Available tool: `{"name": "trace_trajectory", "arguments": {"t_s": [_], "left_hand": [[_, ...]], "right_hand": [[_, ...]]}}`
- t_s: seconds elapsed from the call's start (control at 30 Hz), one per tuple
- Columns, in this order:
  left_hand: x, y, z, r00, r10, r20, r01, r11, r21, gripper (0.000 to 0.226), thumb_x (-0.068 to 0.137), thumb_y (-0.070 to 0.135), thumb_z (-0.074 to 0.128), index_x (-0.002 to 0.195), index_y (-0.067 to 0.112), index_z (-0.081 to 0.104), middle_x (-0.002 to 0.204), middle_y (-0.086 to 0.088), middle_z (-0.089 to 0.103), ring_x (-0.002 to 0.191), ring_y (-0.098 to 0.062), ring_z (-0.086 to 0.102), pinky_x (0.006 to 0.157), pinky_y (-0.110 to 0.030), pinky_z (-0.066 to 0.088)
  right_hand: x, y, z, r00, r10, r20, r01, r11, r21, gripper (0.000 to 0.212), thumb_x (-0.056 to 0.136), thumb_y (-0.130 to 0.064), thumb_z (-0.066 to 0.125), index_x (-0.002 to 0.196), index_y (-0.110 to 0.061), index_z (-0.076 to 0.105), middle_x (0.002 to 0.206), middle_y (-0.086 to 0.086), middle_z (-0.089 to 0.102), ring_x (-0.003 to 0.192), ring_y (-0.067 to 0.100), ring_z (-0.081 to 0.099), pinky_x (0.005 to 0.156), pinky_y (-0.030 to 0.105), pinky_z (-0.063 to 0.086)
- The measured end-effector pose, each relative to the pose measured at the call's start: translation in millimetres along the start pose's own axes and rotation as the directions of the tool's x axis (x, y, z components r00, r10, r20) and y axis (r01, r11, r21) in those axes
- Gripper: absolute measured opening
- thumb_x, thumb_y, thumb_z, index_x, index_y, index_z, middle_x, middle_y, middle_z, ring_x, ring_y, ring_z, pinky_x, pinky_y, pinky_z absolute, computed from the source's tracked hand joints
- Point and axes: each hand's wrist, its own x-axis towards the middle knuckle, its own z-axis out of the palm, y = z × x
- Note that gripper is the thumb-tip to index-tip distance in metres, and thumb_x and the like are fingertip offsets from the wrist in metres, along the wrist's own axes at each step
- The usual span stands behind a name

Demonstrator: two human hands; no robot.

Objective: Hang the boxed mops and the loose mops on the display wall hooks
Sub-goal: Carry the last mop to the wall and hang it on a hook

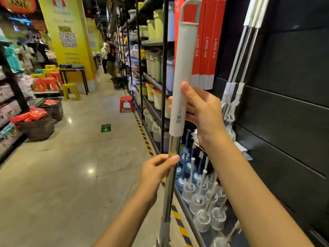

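Observation:
I hold a loose mop (184, 65) upright in front of me; it has a pale grey handle sleeve with a hanging loop at its top and a shiny steel pole below. My right hand (203, 113) grips the lower part of the grey sleeve. My left hand (158, 171) grips the steel pole just under it. Three red boxed mops (207, 43) hang on the black display wall (288, 107) right behind the handle's loop. Several loose mops (238, 68) with white grips hang to their right. The held mop's head is out of view below.
Toilet brushes in clear holders (201, 196) stand on the low shelf under the wall. A black shelf post (164, 68) rises just left of the mop. The aisle floor (80, 157) has a red stool (126, 103), baskets (38, 125) and a person (110, 57) far off.

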Motion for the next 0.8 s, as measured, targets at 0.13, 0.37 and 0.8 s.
{"name": "trace_trajectory", "arguments": {"t_s": [0.13, 0.37, 0.8], "left_hand": [[76, 15, -5, 0.995, 0.031, 0.096, -0.030, 0.999, -0.016, 0.039, 0.053, 0.052, 0.074, 0.072, 0.018, 0.076, 0.079, -0.014, 0.062, 0.075, -0.024, 0.055, 0.069, -0.035, 0.046], [183, 32, 10, 0.959, 0.069, 0.273, -0.065, 0.998, -0.023, 0.028, 0.061, 0.047, 0.071, 0.065, 0.020, 0.074, 0.068, -0.008, 0.060, 0.067, -0.019, 0.055, 0.061, -0.023, 0.046], [372, 61, 73, 0.878, 0.096, 0.470, -0.062, 0.994, -0.087, 0.052, 0.057, 0.051, 0.068, 0.078, 0.004, 0.074, 0.067, -0.001, 0.064, 0.067, -0.012, 0.062, 0.067, -0.027, 0.056]], "right_hand": [[64, 12, 9, 0.995, -0.054, -0.079, 0.049, 0.997, -0.057, 0.028, 0.068, -0.044, 0.067, 0.081, -0.019, 0.069, 0.097, 0.017, 0.073, 0.090, 0.035, 0.070, 0.081, 0.048, 0.056], [150, 35, -8, 0.984, -0.117, -0.138, 0.103, 0.990, -0.100, 0.024, 0.082, -0.036, 0.063, 0.099, -0.019, 0.067, 0.106, 0.010, 0.072, 0.098, 0.026, 0.069, 0.081, 0.036, 0.058], [318, 63, -52, 0.934, -0.272, -0.233, 0.217, 0.947, -0.237, 0.011, 0.087, -0.033, 0.059, 0.088, -0.026, 0.068, 0.095, 0.002, 0.075, 0.089, 0.019, 0.072, 0.070, 0.027, 0.060]]}}
